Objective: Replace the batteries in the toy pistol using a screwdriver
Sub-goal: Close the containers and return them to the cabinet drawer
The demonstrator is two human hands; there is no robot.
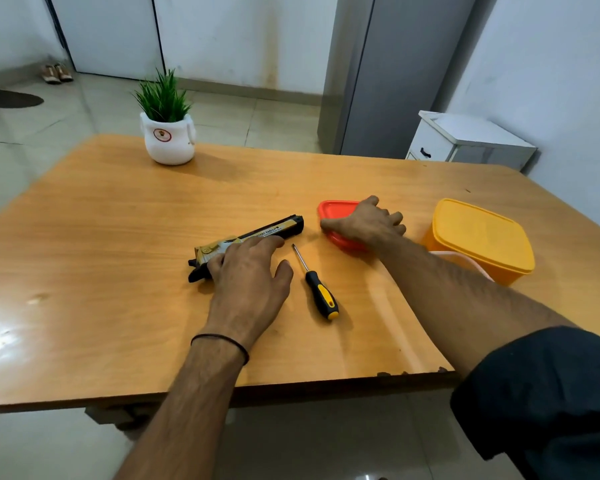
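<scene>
Black-gold pistol [280,229] under left grip [253,275] (touching)

Soft, even indoor light fills the room, bright but not harsh. A white glare patch blooms on the glossy table [84,220] near its left edge, and the floor [32,150] tiles shine dully. Shadows are soft: one trails right of the plant pot [168,147], and faint ones hug the left hand [250,278] and screwdriver [317,285]. The red container [333,209] stays saturated. Wide-angle distortion bows the table edges and tilts the walls. The dark sleeve [551,393] loses detail.
</scene>
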